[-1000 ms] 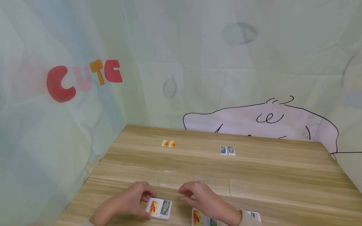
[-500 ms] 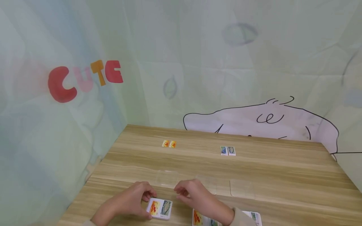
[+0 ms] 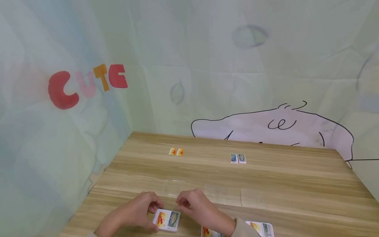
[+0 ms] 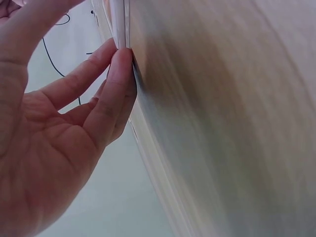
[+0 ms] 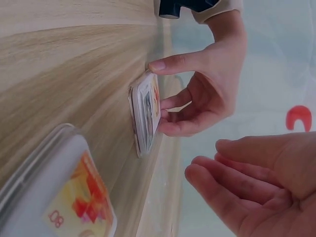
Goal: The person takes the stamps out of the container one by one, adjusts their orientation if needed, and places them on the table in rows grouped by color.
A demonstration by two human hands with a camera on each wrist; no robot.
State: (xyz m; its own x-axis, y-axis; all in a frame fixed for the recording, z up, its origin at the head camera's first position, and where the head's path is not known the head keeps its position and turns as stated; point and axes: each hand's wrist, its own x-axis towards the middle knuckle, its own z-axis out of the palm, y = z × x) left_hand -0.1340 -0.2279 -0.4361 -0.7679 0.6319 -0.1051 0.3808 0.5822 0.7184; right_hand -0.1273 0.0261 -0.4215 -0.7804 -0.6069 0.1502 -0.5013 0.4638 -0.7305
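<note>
Left hand (image 3: 137, 209) pinched the near-left card stack (image 3: 166, 220)
Just right, the right hand (image 3: 197, 206), fingers loosely curved, held nothing.

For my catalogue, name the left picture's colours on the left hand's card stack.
Left picture: mainly orange and yellow, clearest in the head view.

Left wrist: card stack (image 4: 120, 22) cut off

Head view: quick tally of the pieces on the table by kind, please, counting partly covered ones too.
Card stacks: 3
Small orange cards: 2
Small blue-green cards: 2
Clear plastic pieces: 3
Total: 10
</note>
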